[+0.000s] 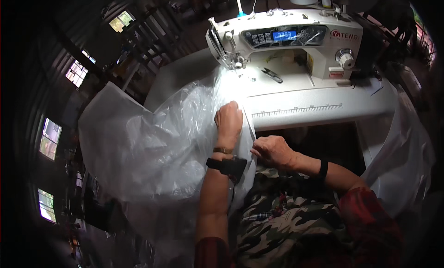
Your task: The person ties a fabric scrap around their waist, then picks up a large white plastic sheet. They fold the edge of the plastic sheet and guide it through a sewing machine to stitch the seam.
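A large translucent white plastic sheet (152, 143) spreads in loose wrinkles over the left of the sewing table and runs up under the needle area of a white sewing machine (296, 17). My left hand (229, 122) is closed on the sheet just in front of the needle, its fingers curled and partly hidden. Lower and to the right, my right hand (274, 150) pinches the sheet's folded edge near my lap. Bright lamp light washes out the spot by the presser foot, so details there cannot be made out.
Small dark thread snips (272, 75) lie on the machine bed beneath the arm. A printed ruler scale (296, 109) runs along the table's front. More plastic sheeting (402, 152) hangs at the right. Racks and windows stand in the dim room to the left.
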Motion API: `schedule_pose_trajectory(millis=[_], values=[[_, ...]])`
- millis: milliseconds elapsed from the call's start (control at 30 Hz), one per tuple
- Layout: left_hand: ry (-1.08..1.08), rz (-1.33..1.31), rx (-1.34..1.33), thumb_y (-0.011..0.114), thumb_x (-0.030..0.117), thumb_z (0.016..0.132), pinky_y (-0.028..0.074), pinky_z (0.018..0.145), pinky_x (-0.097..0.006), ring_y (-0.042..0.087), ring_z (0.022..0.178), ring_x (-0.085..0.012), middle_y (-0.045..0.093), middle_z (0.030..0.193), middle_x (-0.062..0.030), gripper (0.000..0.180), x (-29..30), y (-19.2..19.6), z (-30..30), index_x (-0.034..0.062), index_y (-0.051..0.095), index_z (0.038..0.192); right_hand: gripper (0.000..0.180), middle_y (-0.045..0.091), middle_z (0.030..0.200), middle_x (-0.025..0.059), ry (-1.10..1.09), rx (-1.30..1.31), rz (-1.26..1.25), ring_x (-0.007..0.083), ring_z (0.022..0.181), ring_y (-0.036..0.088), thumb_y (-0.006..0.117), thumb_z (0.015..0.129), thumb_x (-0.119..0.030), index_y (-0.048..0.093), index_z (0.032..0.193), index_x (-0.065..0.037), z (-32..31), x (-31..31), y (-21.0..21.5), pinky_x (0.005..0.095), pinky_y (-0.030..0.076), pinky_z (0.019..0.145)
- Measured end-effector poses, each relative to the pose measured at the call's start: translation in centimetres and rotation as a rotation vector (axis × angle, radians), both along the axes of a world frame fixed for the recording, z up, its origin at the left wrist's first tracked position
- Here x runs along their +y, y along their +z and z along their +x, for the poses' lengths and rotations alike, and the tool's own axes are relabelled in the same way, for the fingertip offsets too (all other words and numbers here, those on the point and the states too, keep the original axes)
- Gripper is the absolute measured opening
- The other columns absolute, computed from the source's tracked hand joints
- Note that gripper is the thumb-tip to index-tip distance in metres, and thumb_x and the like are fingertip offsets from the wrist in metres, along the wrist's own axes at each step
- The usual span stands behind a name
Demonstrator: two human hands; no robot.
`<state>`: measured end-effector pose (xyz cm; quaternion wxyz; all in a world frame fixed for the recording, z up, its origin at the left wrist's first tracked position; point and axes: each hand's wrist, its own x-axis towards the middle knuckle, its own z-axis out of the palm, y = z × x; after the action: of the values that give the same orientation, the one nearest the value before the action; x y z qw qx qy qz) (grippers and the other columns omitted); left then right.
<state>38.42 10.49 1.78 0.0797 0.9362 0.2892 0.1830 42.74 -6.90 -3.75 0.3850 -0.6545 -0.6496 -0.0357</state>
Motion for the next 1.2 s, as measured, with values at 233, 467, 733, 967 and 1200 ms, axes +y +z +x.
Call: schedule_pose_trajectory(millis=[233, 467, 733, 967, 1200], values=[[-0.119, 0.051, -0.193, 0.063, 0.009, 0.082, 0.051, 0.073, -0.042, 0.064, 0.079, -0.0363, 0.066, 0.087, -0.0174, 0.01, 0.4, 0.3, -0.1, -0.0002, 0.067, 0.084, 0.024, 0.053, 0.067, 0.0143, 0.051, 0.51, 0.144, 0.0311, 0.058, 0.052, 0.059, 0.092, -0.017, 0.055, 0.075, 0.001, -0.2, -0.7, 1.1, 0.0358, 0.044, 0.056], [-0.329, -0.074, -0.206, 0.065, 0.006, 0.081, 0.051, 0.067, -0.036, 0.064, 0.069, -0.0269, 0.067, 0.081, -0.0155, 0.012, 1.2, -0.6, 0.4, -0.0027, 0.067, 0.089, 0.02, 0.05, 0.066, 0.0099, 0.133, 0.593, 0.278, 0.0197, 0.056, 0.048, 0.059, 0.092, -0.012, 0.056, 0.078, 0.001, -0.6, 0.2, 1.4, 0.0309, 0.041, 0.054], [-0.111, -0.728, -0.302, 0.064, 0.008, 0.084, 0.046, 0.05, -0.025, 0.055, 0.053, -0.0085, 0.064, 0.07, -0.0045, 0.017, 1.1, -1.2, 0.5, -0.0073, 0.068, 0.092, 0.022, 0.052, 0.067, 0.0121, 0.123, 0.245, 0.239, 0.0309, 0.062, 0.057, 0.063, 0.086, -0.015, 0.051, 0.072, -0.004, -0.4, 0.7, 0.7, 0.0395, 0.045, 0.057], [-0.039, -0.592, -0.372, 0.06, 0.009, 0.081, 0.051, 0.058, -0.032, 0.063, 0.059, -0.0184, 0.067, 0.075, -0.0154, 0.026, -0.7, -1.2, 1.3, -0.0092, 0.065, 0.099, 0.02, 0.052, 0.067, 0.0105, 0.107, 0.112, 0.241, 0.0297, 0.06, 0.055, 0.065, 0.084, -0.014, 0.05, 0.073, -0.006, -0.3, 0.7, -0.1, 0.0389, 0.045, 0.058], [-0.028, -0.197, -0.182, 0.058, 0.008, 0.075, 0.05, 0.075, -0.046, 0.064, 0.076, -0.0431, 0.062, 0.078, -0.0296, 0.021, -1.4, -1.5, 2.3, -0.0092, 0.063, 0.087, 0.017, 0.054, 0.067, 0.0083, 0.199, 0.04, 0.203, 0.0285, 0.061, 0.056, 0.065, 0.083, -0.013, 0.052, 0.073, -0.007, 1.2, 0.1, 0.2, 0.0389, 0.045, 0.06]])
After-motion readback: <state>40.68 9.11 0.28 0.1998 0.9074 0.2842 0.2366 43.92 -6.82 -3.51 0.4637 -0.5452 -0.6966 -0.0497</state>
